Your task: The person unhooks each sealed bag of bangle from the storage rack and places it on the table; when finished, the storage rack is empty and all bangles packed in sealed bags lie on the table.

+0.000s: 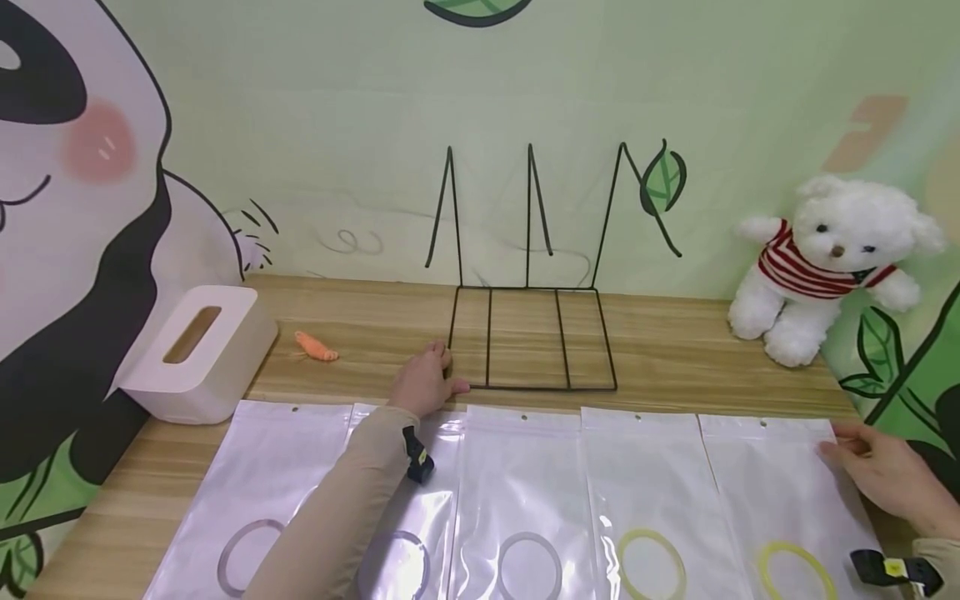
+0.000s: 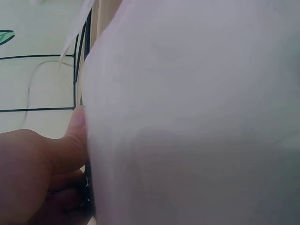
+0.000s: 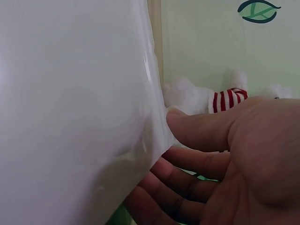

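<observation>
A black wire rack (image 1: pixel 528 388) stands on the wooden table against the wall. My left hand (image 1: pixel 423 382) grips its front left corner, thumb in front and fingers behind the wire. In front of the rack lies a row of white zip bags (image 1: pixel 525 483), each with a hang hole at the top and a grey or yellow ring showing lower down. My right hand (image 1: pixel 885 475) pinches the top right corner of the rightmost bag (image 1: pixel 780 492). In the right wrist view the thumb (image 3: pixel 201 129) is at the bag's edge, with the fingers partly hidden behind it.
A white tissue box (image 1: pixel 202 350) stands at the left, with a small orange shrimp-like toy (image 1: pixel 317 346) beside it. A white teddy bear (image 1: pixel 832 258) in a striped shirt sits at the back right. The painted wall (image 1: pixel 337 125) bounds the table behind.
</observation>
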The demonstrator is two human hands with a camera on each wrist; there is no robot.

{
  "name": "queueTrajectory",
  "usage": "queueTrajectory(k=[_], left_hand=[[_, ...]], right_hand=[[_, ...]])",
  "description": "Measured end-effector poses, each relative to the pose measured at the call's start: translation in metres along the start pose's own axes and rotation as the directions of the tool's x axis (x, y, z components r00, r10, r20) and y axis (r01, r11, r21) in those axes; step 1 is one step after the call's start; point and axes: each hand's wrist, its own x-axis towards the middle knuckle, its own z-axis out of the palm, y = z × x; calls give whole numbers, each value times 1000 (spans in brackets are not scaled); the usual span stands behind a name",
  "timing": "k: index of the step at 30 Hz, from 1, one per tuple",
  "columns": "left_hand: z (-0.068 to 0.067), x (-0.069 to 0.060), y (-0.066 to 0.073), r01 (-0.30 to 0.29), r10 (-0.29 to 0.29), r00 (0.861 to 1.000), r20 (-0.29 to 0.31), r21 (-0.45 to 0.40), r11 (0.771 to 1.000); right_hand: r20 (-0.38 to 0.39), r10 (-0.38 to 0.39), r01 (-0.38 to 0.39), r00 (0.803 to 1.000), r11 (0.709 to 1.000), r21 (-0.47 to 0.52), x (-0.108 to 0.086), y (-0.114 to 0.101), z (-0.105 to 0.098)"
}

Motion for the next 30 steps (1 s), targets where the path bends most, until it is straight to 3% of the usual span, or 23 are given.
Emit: queueTrajectory(k=[7, 14, 23, 26, 28, 30], left_hand=[[-2, 0, 1, 9, -9, 1000, 5, -7, 1000], [-4, 1, -5, 2, -2, 1000, -12, -16, 1000], [-7, -1, -14, 37, -36, 999, 25, -47, 998], [-8, 2, -17, 53, -49, 998, 43, -111, 992], [-10, 4, -19, 63, -55, 997, 47, -188, 980], [-16, 4, -19, 47, -44, 999, 18, -208, 977]], right_hand=[[48, -68, 70, 997, 996, -50, -2, 0, -3], [5, -60, 60, 998, 998, -36, 1, -7, -3], [-33, -169, 168, 985, 986, -16, -8, -49, -10], [-79, -279, 280, 957, 960, 7, -10, -68, -10], [-126, -359, 363, 925, 932, 12, -11, -80, -8], [-172, -428, 435, 887, 900, 5, -12, -92, -7]])
